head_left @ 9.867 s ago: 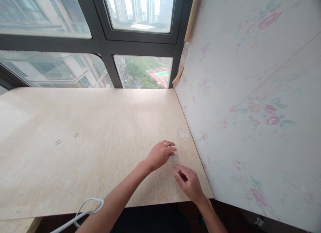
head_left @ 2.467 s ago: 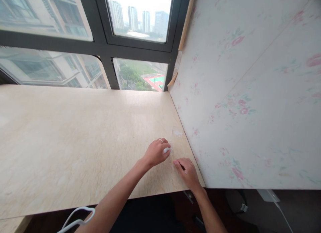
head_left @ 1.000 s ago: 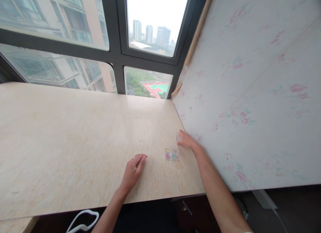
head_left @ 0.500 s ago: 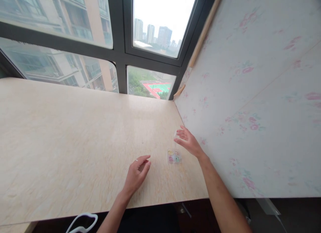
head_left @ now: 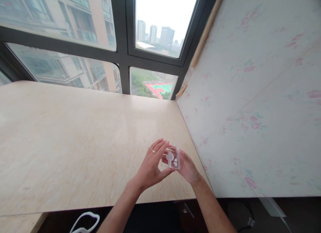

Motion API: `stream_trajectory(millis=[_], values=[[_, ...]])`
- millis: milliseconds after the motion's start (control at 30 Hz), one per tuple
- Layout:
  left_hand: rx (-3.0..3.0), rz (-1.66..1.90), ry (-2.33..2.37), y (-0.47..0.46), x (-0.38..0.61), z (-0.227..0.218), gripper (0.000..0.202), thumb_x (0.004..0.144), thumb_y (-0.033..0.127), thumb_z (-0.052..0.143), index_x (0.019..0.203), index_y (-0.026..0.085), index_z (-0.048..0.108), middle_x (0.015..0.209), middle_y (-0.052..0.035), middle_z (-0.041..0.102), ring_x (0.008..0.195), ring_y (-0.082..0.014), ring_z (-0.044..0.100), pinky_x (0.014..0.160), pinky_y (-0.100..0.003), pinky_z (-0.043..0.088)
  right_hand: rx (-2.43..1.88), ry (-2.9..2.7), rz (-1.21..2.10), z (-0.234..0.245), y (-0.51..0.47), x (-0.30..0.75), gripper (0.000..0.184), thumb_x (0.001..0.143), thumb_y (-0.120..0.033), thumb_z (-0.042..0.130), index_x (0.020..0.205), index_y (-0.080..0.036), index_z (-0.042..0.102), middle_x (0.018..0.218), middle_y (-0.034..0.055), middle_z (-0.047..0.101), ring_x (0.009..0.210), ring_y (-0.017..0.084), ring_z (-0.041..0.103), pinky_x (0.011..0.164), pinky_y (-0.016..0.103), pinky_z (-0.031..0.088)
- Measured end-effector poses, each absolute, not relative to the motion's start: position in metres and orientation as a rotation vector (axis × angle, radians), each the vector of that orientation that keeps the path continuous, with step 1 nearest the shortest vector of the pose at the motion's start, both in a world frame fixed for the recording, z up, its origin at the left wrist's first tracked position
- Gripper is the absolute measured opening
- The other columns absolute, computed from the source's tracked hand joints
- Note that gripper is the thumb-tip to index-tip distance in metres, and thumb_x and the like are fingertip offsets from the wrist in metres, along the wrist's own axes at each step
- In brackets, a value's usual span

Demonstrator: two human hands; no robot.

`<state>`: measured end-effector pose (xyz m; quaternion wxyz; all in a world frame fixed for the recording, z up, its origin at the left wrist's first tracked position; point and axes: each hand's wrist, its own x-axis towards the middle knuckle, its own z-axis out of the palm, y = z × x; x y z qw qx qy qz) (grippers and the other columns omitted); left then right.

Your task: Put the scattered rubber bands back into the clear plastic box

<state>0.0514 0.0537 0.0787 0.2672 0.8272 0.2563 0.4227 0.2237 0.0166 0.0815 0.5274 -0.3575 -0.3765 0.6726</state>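
Note:
My left hand [head_left: 151,164], with a ring on one finger, grips a small square clear plastic box [head_left: 177,158] from the left. Its thumb is at the near edge and its fingers are at the far edge. White printing marks the face turned toward me. On the other side, my right hand [head_left: 188,166] closes around the box from the right and behind, and some of its fingers show through the clear plastic. The hands hide part of the box, and I cannot make out its contents.
A pale marbled countertop [head_left: 75,142] runs under the hands up to the dark-framed window [head_left: 155,61]. A flowered wall [head_left: 250,109] rises close on the right. Below the front edge, a white loop [head_left: 86,219] shows at the left.
Both hands have come together around the clear plastic. Earlier they were apart, a clear piece was at my right fingers, and a clear tray with colored pieces lay between them on the countertop.

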Motion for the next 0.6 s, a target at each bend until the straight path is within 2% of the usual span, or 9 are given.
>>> stream_trajectory(millis=[167, 267, 367, 433, 500, 600], values=[[2.211, 1.017, 0.64, 0.056, 0.049, 0.088, 0.064, 0.079, 0.035, 0.07, 0.136, 0.027, 0.04, 0.127, -0.0116, 0.054, 0.124, -0.0296, 0.044, 0.1, -0.05, 0.042, -0.865, -0.894, 1.621, 0.078, 0.009, 0.232, 0.052, 0.083, -0.063, 0.054, 0.12, -0.026, 0.061, 0.123, 0.0095, 0.063, 0.109, 0.029, 0.062, 0.095, 0.049, 0.043], [2.157, 0.97, 0.641, 0.053, 0.054, 0.088, 0.063, 0.08, 0.036, 0.07, 0.135, 0.027, 0.042, 0.122, -0.0114, 0.055, 0.116, -0.0279, 0.05, 0.096, -0.048, 0.045, -0.872, -0.889, 1.616, 0.078, 0.003, 0.24, 0.055, 0.084, -0.064, 0.053, 0.123, -0.026, 0.059, 0.131, 0.0105, 0.058, 0.114, 0.029, 0.059, 0.098, 0.05, 0.04], [2.176, 0.944, 0.657, 0.05, 0.064, 0.087, 0.059, 0.08, 0.032, 0.07, 0.133, 0.027, 0.044, 0.125, -0.0115, 0.052, 0.117, -0.027, 0.05, 0.094, -0.045, 0.047, -0.836, -0.854, 1.648, 0.081, -0.005, 0.244, 0.054, 0.086, -0.064, 0.051, 0.123, -0.026, 0.06, 0.133, 0.0111, 0.057, 0.115, 0.028, 0.058, 0.1, 0.049, 0.039], [2.238, 0.914, 0.651, 0.048, 0.071, 0.085, 0.054, 0.08, 0.026, 0.068, 0.13, 0.028, 0.048, 0.127, -0.0111, 0.051, 0.119, -0.0271, 0.049, 0.095, -0.045, 0.047, -0.844, -0.834, 1.665, 0.083, -0.012, 0.243, 0.049, 0.087, -0.059, 0.054, 0.121, -0.025, 0.061, 0.133, 0.0108, 0.057, 0.112, 0.027, 0.06, 0.099, 0.047, 0.041], [2.294, 0.872, 0.64, 0.046, 0.076, 0.082, 0.045, 0.082, 0.021, 0.065, 0.125, 0.03, 0.053, 0.128, -0.0102, 0.052, 0.118, -0.0269, 0.05, 0.094, -0.045, 0.048, -0.876, -0.81, 1.658, 0.083, -0.019, 0.24, 0.04, 0.087, -0.047, 0.062, 0.119, -0.023, 0.062, 0.129, 0.0098, 0.059, 0.11, 0.025, 0.061, 0.099, 0.044, 0.041], [2.329, 0.842, 0.659, 0.042, 0.077, 0.073, 0.037, 0.086, 0.026, 0.062, 0.122, 0.031, 0.055, 0.126, -0.0104, 0.054, 0.116, -0.027, 0.052, 0.093, -0.045, 0.048, -0.907, -0.732, 1.637, 0.079, -0.027, 0.238, 0.035, 0.082, -0.032, 0.07, 0.116, -0.022, 0.063, 0.12, 0.0074, 0.064, 0.11, 0.023, 0.061, 0.098, 0.039, 0.043]])
